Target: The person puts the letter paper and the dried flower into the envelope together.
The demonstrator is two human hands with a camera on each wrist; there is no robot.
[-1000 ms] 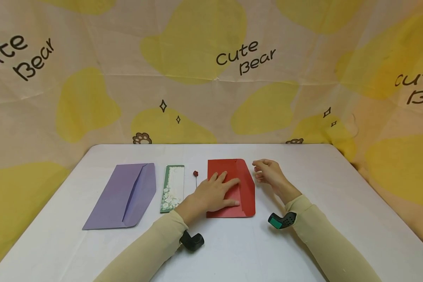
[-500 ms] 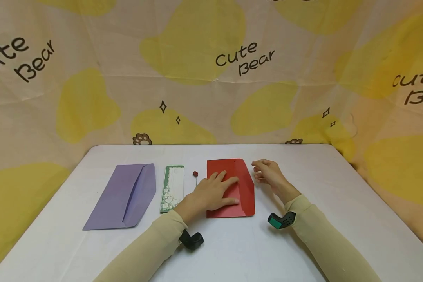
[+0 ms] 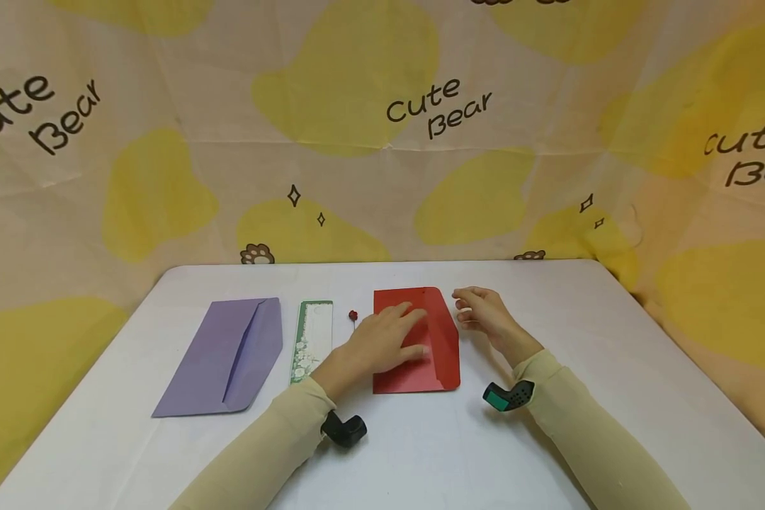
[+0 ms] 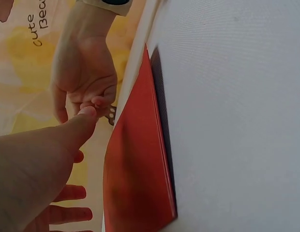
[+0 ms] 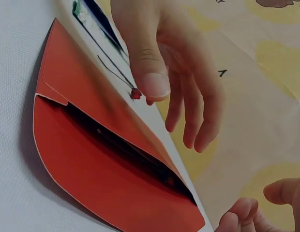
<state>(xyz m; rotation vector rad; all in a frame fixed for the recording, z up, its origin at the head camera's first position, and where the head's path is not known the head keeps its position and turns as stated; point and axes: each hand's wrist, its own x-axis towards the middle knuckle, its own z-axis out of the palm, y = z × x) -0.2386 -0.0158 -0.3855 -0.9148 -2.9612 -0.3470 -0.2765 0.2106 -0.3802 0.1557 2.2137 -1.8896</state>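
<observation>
Left hand (image 3: 382, 343) flat with straight fingers on red envelope (image 3: 436, 358), right hand (image 3: 484, 316) loosely curled, holding nothing, just beside its flap.

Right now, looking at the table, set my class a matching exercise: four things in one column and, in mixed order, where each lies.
Things:
1. red envelope
2. purple envelope
3. green bookmark
4. right hand

Places:
A. furthest left on the table
B. under the left hand
C. just right of the red envelope, holding nothing
D. between the two envelopes

Pairs: 1-B, 2-A, 3-D, 4-C
</observation>
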